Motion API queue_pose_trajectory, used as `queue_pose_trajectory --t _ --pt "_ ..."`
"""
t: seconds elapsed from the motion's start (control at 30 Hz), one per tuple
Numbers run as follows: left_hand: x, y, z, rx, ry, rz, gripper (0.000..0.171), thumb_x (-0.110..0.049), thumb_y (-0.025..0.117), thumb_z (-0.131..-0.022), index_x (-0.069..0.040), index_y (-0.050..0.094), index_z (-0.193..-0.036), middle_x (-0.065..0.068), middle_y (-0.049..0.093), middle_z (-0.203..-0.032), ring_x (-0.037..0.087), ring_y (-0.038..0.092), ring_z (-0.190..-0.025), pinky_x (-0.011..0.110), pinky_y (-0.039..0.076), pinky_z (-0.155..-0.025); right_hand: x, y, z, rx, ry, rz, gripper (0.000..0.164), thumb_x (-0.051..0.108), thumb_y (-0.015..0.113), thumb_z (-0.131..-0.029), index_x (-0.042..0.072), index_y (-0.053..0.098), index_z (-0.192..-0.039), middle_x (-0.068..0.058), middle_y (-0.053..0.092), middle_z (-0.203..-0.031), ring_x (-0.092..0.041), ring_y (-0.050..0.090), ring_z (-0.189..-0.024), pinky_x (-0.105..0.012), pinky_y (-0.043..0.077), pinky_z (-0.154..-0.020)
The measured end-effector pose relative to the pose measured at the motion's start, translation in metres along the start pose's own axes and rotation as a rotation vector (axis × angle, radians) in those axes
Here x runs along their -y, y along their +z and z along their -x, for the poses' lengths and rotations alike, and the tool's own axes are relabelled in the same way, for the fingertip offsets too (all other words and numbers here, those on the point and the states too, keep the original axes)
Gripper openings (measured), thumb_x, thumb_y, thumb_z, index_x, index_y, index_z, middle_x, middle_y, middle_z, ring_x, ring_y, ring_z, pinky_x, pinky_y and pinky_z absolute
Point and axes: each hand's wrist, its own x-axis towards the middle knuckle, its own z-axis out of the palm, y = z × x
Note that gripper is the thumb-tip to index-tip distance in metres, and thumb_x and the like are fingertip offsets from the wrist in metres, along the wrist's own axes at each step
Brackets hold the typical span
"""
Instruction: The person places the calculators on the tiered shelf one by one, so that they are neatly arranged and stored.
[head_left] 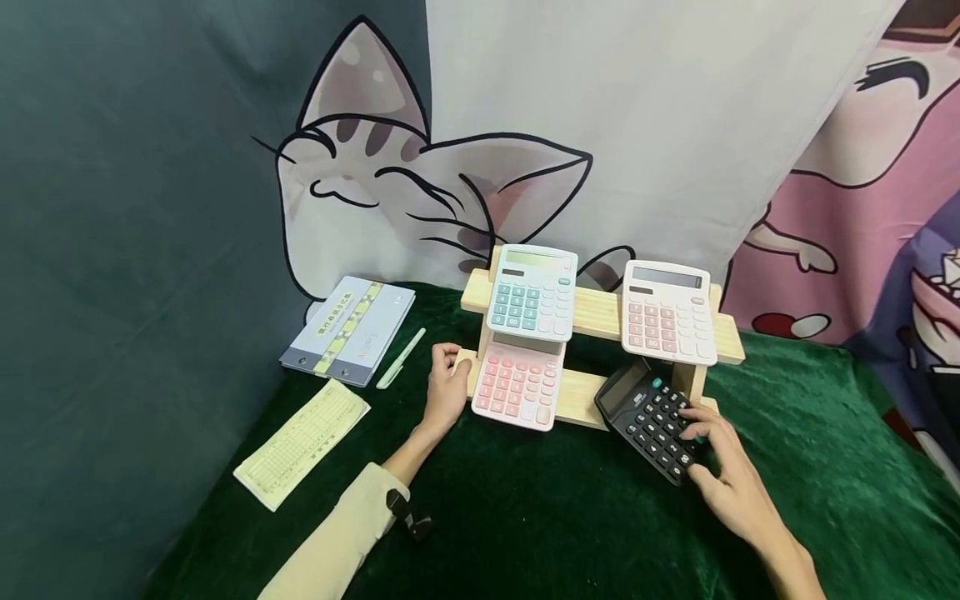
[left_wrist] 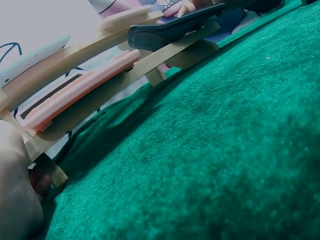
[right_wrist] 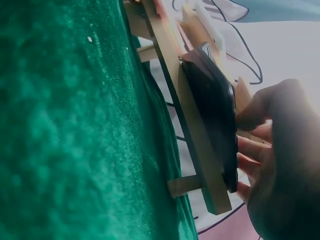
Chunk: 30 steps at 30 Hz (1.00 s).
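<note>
A two-tier wooden rack point(head_left: 592, 312) stands on green cloth. My left hand point(head_left: 447, 392) grips the left end of its lower board. My right hand point(head_left: 723, 475) holds a black calculator point(head_left: 652, 421) by its lower right edge, thumb at the near corner and fingers over the right side. That calculator sits tilted at an angle across the lower board; the right wrist view shows its dark underside point(right_wrist: 210, 110) close to the wood. A pink calculator point(head_left: 517, 383) rests on the lower tier at left. Above it leans a blue-white calculator point(head_left: 532, 292), and a pale pink one point(head_left: 667, 312) leans at upper right.
Left of the rack lie a grey-blue notebook point(head_left: 348, 329) with a patterned band, a light green pen point(head_left: 401, 358) and a pad of printed forms point(head_left: 302, 442). Curtains with cartoon cats point(head_left: 360, 175) hang behind. Green cloth point(head_left: 525, 517) covers the surface in front.
</note>
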Motion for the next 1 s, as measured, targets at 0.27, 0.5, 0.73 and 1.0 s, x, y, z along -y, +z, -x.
queue_pose_trajectory --t 0.27,0.5,0.73,1.0 --pt "0.000 -0.001 -0.001 -0.010 0.006 -0.003 0.027 -0.015 0.051 -0.096 -0.010 0.045 -0.122 0.013 0.064 -0.101 0.018 0.061 -0.076 0.029 0.044 -0.067 -0.005 -0.003 0.001 0.046 -0.036 0.040 0.051 -0.011 0.066 -0.067 0.017 0.058 -0.109 -0.011 0.048 -0.142 0.006 0.026 -0.138 -0.003 0.014 -0.102" --pt "0.002 0.000 -0.001 -0.009 0.001 -0.005 0.028 -0.015 0.052 -0.096 -0.010 0.046 -0.123 0.012 0.064 -0.101 0.016 0.060 -0.075 0.028 0.044 -0.066 -0.005 -0.003 0.002 0.045 -0.045 0.119 0.052 0.002 0.075 -0.073 0.019 0.058 -0.120 -0.011 0.046 -0.145 -0.015 0.030 -0.141 -0.025 0.015 -0.114" --pt "0.002 0.000 -0.001 -0.004 -0.001 0.001 0.029 -0.015 0.052 -0.096 -0.009 0.046 -0.123 0.012 0.064 -0.101 0.015 0.060 -0.074 0.027 0.044 -0.066 0.001 0.001 0.001 -0.005 -0.017 0.237 0.051 0.025 0.086 -0.074 0.014 0.064 -0.119 -0.013 0.052 -0.133 -0.036 0.040 -0.125 -0.051 0.030 -0.104" --pt "0.001 0.000 -0.001 -0.004 0.002 0.009 0.027 -0.015 0.052 -0.096 -0.010 0.046 -0.122 0.012 0.064 -0.101 0.015 0.061 -0.076 0.027 0.045 -0.066 0.004 0.007 0.000 -0.056 -0.042 0.294 0.051 0.029 0.091 -0.068 0.012 0.068 -0.110 -0.015 0.054 -0.122 -0.038 0.042 -0.116 -0.055 0.031 -0.092"
